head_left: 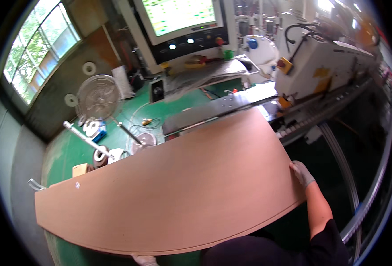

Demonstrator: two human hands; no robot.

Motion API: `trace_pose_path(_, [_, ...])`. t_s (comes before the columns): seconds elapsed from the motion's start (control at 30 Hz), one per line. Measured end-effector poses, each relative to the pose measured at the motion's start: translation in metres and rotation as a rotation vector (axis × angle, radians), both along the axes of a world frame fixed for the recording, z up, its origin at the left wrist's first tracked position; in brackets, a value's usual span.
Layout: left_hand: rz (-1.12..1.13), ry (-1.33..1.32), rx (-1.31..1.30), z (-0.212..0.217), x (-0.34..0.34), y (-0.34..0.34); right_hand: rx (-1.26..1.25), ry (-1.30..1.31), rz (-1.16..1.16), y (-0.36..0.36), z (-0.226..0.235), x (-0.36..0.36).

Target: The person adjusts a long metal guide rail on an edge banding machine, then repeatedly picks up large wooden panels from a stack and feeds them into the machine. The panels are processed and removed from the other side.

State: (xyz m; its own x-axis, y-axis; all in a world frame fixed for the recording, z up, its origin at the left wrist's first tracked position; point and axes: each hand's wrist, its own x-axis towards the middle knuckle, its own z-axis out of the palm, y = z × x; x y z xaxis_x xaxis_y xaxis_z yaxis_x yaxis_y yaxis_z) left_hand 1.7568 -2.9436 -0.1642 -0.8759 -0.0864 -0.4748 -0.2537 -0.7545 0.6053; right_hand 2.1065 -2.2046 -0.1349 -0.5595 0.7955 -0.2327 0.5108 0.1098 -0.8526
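Note:
A long, flat brown wood-fibre board point(178, 190) stretches across the view in front of me, from the far left to the machine on the right. My right hand point(301, 174), in a pale glove, grips its right end, with the fingers at the edge. At the near long edge, my left hand point(144, 260), also gloved, holds the board from below; most of that hand is cut off by the frame. A small white label point(77, 185) sticks to the board's left part. The far edge lies along a dark metal support table point(209, 116).
Beyond the board stand a control panel point(185, 44) with a lit screen and a round pedestal fan point(99, 97). A brown roll point(100, 157) sits on the green floor behind the board. To the right are a white machine point(324, 66) and a metal rail point(342, 159).

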Motion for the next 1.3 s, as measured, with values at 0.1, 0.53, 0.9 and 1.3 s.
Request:
trace_pose_path(0.1, [-0.065,-0.130,-0.136,0.009,-0.035,0.005,0.230,-0.284,-0.154,-0.010,-0.004,0.013])
trace_pose_path(0.53, [-0.399,-0.477,-0.355,0.037,-0.064,0.044,0.235,-0.708,-0.425,-0.030,0.010,0.035])
trace_pose_path(0.9, [-0.433,-0.596,-0.354,0.052,-0.064,0.061,0.199,-0.682,-0.446,0.007,0.005,0.057])
trace_pose_path(1.3, [-0.476,-0.574,-0.490,0.031,-0.035,0.094,0.206,-0.640,-0.510,0.032,0.005,0.066])
